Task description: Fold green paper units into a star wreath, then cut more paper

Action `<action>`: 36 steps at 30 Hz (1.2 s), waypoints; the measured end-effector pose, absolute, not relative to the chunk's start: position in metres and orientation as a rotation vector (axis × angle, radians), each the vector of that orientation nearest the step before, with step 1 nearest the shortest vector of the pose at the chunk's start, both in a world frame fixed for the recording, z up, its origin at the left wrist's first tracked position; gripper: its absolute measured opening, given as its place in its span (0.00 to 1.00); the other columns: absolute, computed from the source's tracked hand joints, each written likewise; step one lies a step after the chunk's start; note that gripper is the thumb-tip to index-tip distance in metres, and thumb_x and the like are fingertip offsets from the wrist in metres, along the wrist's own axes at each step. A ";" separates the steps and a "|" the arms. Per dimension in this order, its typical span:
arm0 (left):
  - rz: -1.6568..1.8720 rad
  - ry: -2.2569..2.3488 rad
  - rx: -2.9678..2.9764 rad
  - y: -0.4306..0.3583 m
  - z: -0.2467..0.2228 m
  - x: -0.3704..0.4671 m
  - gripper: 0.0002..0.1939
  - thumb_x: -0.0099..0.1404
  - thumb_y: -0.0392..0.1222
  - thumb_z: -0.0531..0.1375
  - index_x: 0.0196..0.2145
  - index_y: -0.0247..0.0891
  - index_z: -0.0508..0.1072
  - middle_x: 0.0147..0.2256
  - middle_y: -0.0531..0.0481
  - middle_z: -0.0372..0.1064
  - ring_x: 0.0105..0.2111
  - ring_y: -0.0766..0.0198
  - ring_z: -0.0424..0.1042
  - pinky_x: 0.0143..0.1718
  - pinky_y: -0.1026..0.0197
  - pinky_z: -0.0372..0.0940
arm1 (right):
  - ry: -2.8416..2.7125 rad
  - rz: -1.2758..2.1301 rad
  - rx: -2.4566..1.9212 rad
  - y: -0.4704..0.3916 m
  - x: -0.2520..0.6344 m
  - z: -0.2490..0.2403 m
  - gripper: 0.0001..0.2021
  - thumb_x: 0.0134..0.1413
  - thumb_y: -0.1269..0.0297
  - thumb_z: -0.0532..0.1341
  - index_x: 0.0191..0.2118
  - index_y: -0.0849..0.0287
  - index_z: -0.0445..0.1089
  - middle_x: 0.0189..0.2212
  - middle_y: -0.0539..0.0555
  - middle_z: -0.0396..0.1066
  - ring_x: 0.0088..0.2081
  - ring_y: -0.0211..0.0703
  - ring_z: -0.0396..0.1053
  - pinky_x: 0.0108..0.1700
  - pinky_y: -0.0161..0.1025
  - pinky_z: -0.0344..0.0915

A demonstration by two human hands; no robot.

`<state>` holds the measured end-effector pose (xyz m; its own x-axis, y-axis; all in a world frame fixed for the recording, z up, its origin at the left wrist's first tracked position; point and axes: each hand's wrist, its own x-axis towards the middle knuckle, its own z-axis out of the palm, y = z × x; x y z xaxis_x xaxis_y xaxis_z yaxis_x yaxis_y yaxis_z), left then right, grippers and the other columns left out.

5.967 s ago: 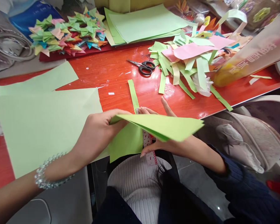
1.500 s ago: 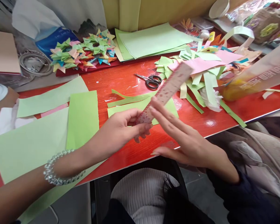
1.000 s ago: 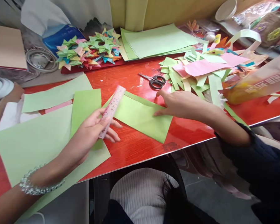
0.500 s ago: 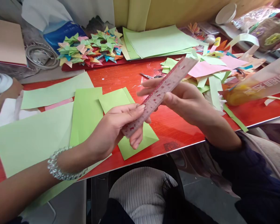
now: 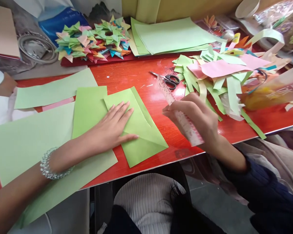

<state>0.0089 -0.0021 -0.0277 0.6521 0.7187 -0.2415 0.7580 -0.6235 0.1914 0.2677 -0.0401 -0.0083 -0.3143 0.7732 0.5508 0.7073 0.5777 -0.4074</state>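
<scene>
My left hand [image 5: 112, 126] lies flat with fingers spread on a folded green paper [image 5: 144, 143] near the table's front edge. A flap edge runs along that paper's right side. To the right, my right hand [image 5: 197, 120] grips a pink patterned ruler [image 5: 164, 91], held tilted above the red table. Black-handled scissors [image 5: 171, 81] lie just behind the ruler. Under my left forearm and beside it are more green sheets [image 5: 34, 136], one of them a brighter green strip [image 5: 90, 110].
Folded paper star wreaths [image 5: 95, 40] and stacked green sheets [image 5: 171, 35] are at the back. Paper scraps [image 5: 224, 71] and a clear plastic bag [image 5: 278, 87] fill the right side. Another person's hand [image 5: 5, 86] shows at the far left.
My left hand has let go of the ruler and come down flat on the folded green paper. My right hand now holds the ruler alone, its tilt changed. The scissors show more fully.
</scene>
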 end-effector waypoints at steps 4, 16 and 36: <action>-0.202 1.179 2.606 -0.001 -0.029 0.011 0.48 0.65 0.70 0.43 0.69 0.30 0.42 0.70 0.39 0.27 0.69 0.52 0.28 0.68 0.47 0.32 | -2.170 0.303 -1.077 -0.040 0.262 -0.009 0.15 0.61 0.69 0.57 0.53 0.55 0.64 0.46 0.55 0.74 0.43 0.42 0.73 0.40 0.38 0.72; -0.007 1.117 2.627 -0.003 -0.034 0.008 0.47 0.64 0.71 0.42 0.68 0.32 0.45 0.69 0.37 0.34 0.69 0.51 0.33 0.68 0.45 0.34 | -2.369 0.683 -1.197 -0.049 0.275 -0.020 0.16 0.61 0.57 0.58 0.51 0.56 0.73 0.34 0.56 0.71 0.34 0.41 0.71 0.36 0.41 0.72; 0.127 1.516 2.483 0.036 -0.030 -0.014 0.46 0.64 0.67 0.49 0.68 0.32 0.46 0.67 0.36 0.45 0.67 0.44 0.43 0.67 0.44 0.34 | -2.671 0.326 -1.153 -0.030 0.267 -0.035 0.32 0.61 0.49 0.56 0.66 0.57 0.53 0.65 0.55 0.55 0.67 0.49 0.49 0.68 0.60 0.43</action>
<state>-0.0144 0.0364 -0.0301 0.4611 0.8862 -0.0449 0.8663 -0.4386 0.2391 0.2667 -0.0296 -0.0355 -0.6707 0.7340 0.1071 0.6866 0.6689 -0.2848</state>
